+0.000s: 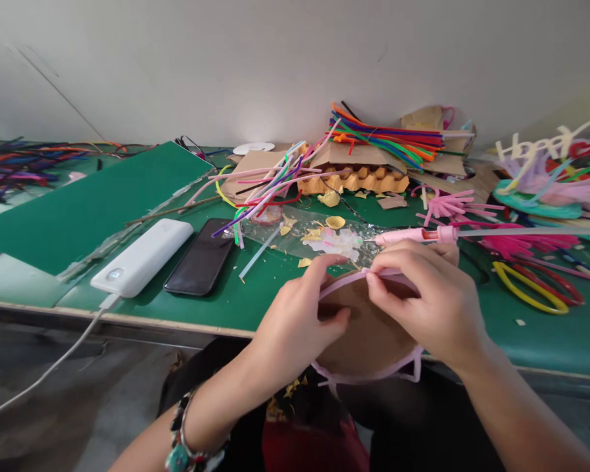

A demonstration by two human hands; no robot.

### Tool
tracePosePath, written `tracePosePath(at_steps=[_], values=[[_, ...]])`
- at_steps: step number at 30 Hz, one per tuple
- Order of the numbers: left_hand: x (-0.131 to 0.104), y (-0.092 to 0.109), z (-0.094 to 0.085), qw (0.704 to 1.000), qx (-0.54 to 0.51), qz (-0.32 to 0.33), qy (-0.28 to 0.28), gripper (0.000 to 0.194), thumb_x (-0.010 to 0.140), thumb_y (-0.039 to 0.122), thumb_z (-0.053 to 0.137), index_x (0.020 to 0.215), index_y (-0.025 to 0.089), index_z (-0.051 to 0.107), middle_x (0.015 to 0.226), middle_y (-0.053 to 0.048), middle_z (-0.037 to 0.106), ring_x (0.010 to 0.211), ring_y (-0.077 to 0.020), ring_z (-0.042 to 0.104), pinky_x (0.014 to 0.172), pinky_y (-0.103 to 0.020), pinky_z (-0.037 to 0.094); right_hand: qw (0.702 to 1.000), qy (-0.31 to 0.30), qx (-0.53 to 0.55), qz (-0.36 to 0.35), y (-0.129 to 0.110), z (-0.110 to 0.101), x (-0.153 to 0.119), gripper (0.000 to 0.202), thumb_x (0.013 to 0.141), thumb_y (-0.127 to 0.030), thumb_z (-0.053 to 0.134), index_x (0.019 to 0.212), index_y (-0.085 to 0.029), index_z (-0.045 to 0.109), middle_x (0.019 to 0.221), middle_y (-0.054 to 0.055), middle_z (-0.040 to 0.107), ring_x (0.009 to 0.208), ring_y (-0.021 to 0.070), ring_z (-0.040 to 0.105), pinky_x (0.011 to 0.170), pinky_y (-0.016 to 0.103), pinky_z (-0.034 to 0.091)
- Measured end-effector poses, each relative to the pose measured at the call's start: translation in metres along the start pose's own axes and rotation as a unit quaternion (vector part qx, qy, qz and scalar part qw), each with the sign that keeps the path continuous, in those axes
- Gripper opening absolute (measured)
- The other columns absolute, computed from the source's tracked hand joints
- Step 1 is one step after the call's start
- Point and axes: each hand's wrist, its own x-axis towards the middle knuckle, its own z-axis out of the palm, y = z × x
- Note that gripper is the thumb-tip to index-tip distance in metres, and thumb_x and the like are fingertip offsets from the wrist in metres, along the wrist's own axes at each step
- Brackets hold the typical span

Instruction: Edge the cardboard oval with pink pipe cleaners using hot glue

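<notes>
A round brown cardboard disc (373, 328) is tilted over my lap at the table's front edge. A pale pink pipe cleaner (345, 282) runs along its rim, with bent loose ends at the bottom. My left hand (307, 308) holds the disc's left side, thumb on the brown face and fingers curled over the rim. At the top edge, my right hand (425, 295) pinches the pipe cleaner between thumb and index finger. Just beyond my right fingers lies a pink glue gun (413, 236) with a long glue stick (531, 231) sticking out of its back.
A white power bank (142, 255) with a cable and a black phone (201, 259) lie to the left. Bundled pipe cleaners (383, 137) rest on cardboard by an egg carton (354, 180). Yellow scraps surround a glue-smeared plastic sheet (295, 229). Pink pipe-cleaner bunches (511, 242) crowd the right.
</notes>
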Motion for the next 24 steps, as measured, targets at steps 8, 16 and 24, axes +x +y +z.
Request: tracePosePath(at_steps=[8,16,24], values=[[-0.001,0.002,-0.003,0.999,-0.009,0.003,0.053,0.038,0.069,0.011,0.062,0.101,0.020,0.043,0.057,0.010,0.053,0.051,-0.0085,0.051,0.050,-0.017,0.036,0.996,0.075,-0.043,-0.020,-0.004,-0.002,0.001,0.014,0.073,-0.010,0.060,0.075,-0.020,0.051,0.068,-0.001,0.061,0.065,0.0129,0.060,0.063,0.031,0.037],[0.002,0.001,0.000,0.994,0.009,0.030,0.106,0.018,0.068,0.014,0.064,0.076,0.019,0.048,0.065,0.007,0.056,0.058,-0.0073,0.052,0.054,-0.016,0.039,0.991,0.114,-0.072,-0.015,-0.001,-0.004,0.001,0.014,0.071,-0.011,0.063,0.073,-0.020,0.052,0.065,0.001,0.057,0.065,0.0146,0.058,0.061,0.032,0.040],[-0.004,0.007,0.004,0.991,0.025,0.042,0.123,0.018,0.069,0.013,0.059,0.074,0.020,0.043,0.062,0.008,0.051,0.053,-0.0072,0.049,0.049,-0.016,0.036,0.989,0.093,-0.114,-0.031,-0.003,-0.013,-0.002,0.016,0.071,-0.012,0.061,0.076,-0.025,0.052,0.065,0.000,0.057,0.061,0.0136,0.056,0.057,0.033,0.036]])
